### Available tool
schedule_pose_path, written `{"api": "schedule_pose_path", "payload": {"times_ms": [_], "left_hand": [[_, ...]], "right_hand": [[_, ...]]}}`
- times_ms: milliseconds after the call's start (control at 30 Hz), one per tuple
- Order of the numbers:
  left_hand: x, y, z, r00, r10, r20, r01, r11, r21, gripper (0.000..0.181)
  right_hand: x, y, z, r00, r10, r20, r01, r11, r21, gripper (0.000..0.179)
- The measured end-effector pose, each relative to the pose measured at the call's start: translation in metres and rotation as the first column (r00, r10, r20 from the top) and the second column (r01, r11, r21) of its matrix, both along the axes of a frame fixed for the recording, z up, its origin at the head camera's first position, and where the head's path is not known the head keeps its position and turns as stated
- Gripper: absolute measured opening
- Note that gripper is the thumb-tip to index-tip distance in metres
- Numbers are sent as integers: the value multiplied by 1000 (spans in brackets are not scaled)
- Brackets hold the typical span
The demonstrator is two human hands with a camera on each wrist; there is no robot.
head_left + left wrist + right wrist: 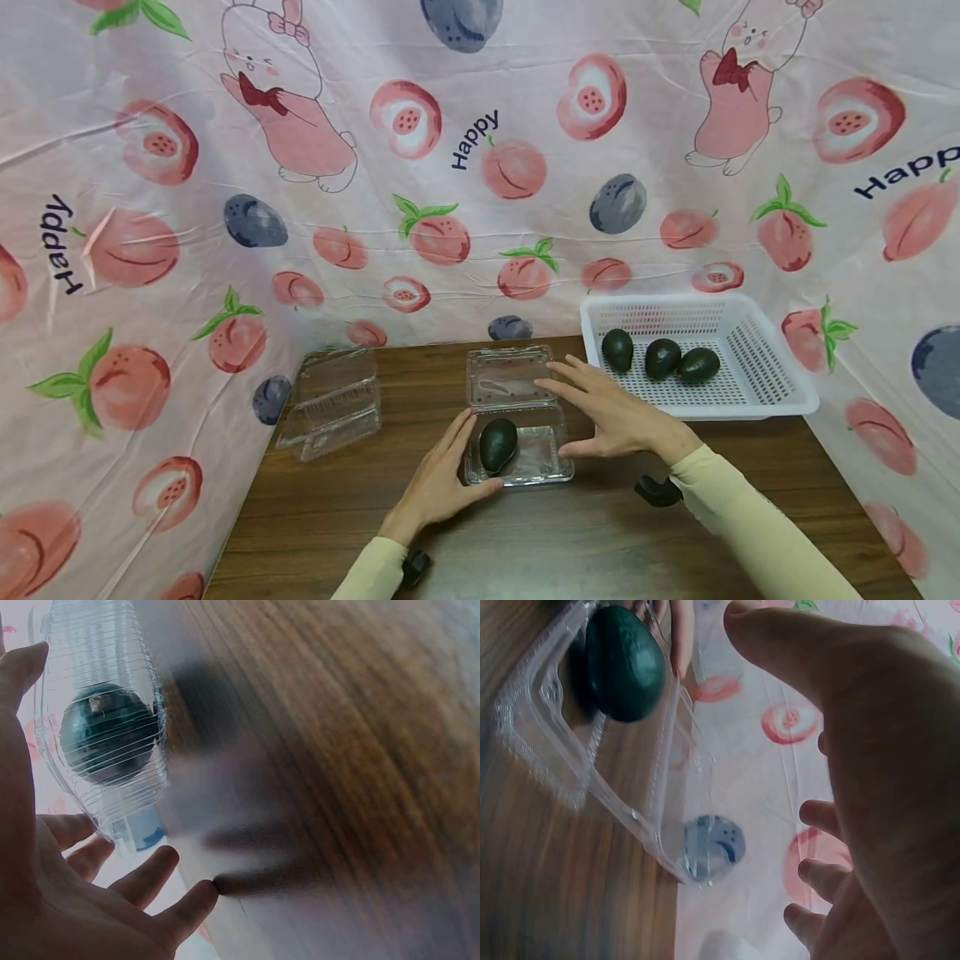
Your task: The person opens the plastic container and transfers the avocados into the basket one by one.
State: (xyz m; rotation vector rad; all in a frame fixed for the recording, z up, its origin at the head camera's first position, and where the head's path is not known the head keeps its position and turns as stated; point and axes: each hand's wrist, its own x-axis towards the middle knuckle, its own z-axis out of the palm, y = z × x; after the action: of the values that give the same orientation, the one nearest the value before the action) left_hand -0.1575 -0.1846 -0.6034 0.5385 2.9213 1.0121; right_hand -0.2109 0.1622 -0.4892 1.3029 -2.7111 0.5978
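Observation:
A dark green avocado (498, 445) lies in the left part of a clear plastic clamshell box (546, 477), whose lid (512, 377) stands open at the back. My left hand (441, 483) is at the box's left side, fingers fairly straight, with the thumb near the front rim. In the left wrist view the avocado (109, 733) shows through the ribbed wall, and the fingertips are close to that wall; contact is unclear. My right hand (611, 410) is spread at the box's right side, holding nothing. The right wrist view shows its fingers apart from the box (622, 810).
At the back right stands a white perforated basket (780, 367) with three avocados (663, 359) in it. Another clear clamshell box (337, 408), open, is on the left of the wooden table (525, 550). A printed cloth (480, 208) hangs behind and on both sides.

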Motion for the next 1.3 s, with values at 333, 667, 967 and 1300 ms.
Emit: {"api": "schedule_pose_path", "payload": {"times_ms": [333, 667, 967, 1300], "left_hand": [[-1, -1, 0, 1000, -6, 1, 6, 1000, -12, 121], [-1, -1, 0, 1000, -13, 6, 13, 1000, -8, 121], [-2, -2, -1, 1000, -15, 3, 15, 1000, -11, 120], [-1, -1, 0, 1000, -15, -1, 15, 1000, -11, 118]], "right_hand": [[1, -25, -14, 997, 77, -7, -77, 997, 3, 101], [-3, -42, -33, 992, 128, -12, -128, 991, 32, 97], [-2, -50, -40, 989, 143, -33, -141, 989, 51, 94], [-5, -60, -47, 983, 178, -43, -175, 983, 62, 90]]}}
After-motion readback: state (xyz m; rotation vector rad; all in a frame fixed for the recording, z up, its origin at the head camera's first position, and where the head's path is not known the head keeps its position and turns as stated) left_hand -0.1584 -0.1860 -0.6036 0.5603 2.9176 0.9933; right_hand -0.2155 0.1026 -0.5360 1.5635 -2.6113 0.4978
